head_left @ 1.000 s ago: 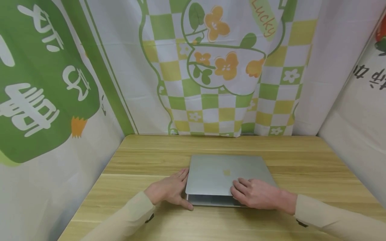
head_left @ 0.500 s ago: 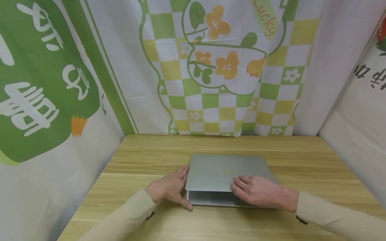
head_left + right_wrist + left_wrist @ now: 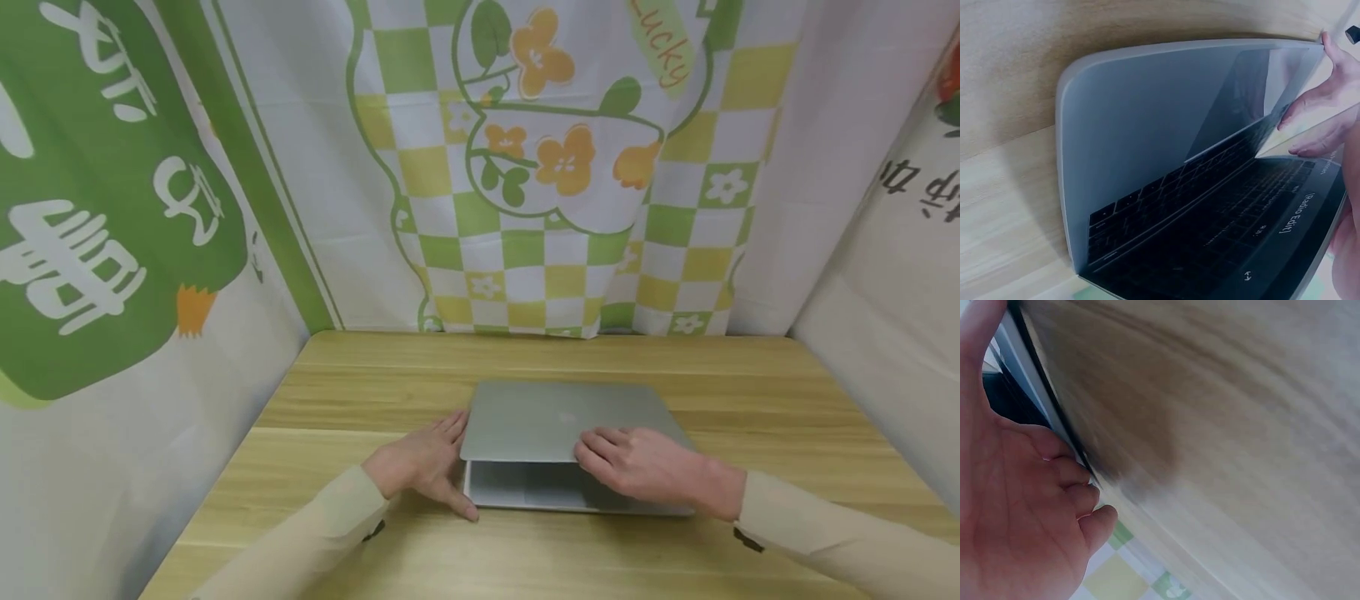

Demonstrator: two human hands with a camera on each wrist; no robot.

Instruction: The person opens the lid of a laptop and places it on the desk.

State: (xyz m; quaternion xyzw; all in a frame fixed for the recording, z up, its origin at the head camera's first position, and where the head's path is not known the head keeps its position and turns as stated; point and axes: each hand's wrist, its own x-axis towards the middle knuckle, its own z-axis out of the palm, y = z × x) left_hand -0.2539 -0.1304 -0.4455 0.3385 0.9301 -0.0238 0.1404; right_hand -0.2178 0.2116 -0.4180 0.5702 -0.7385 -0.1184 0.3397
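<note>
A silver laptop stands partly open on the table, its lid (image 3: pixel 517 421) tilted up above the base (image 3: pixel 510 492). My right hand (image 3: pixel 637 467) grips the lid's front edge, right of the middle, with fingers curled over the top. The left hand (image 3: pixel 423 462) rests against the laptop's left side, thumb extended to the front corner. In the left wrist view, the fingers (image 3: pixel 1075 487) touch the laptop's edge. Between lid and base, the right wrist view shows the dark keyboard (image 3: pixel 1135 206) and a lit screen (image 3: pixel 1254 237) with some text.
The wooden table (image 3: pixel 375 375) extends around the laptop on all sides. A checkered, flower-printed cloth (image 3: pixel 525 275) hangs behind its back edge. More printed cloth hangs at the left (image 3: pixel 112 250) and a pale cloth at the right (image 3: pixel 885 292).
The lid's front edge has risen, widening the gap above the base. My right hand has moved up slightly with it, while the left hand has stayed in place.
</note>
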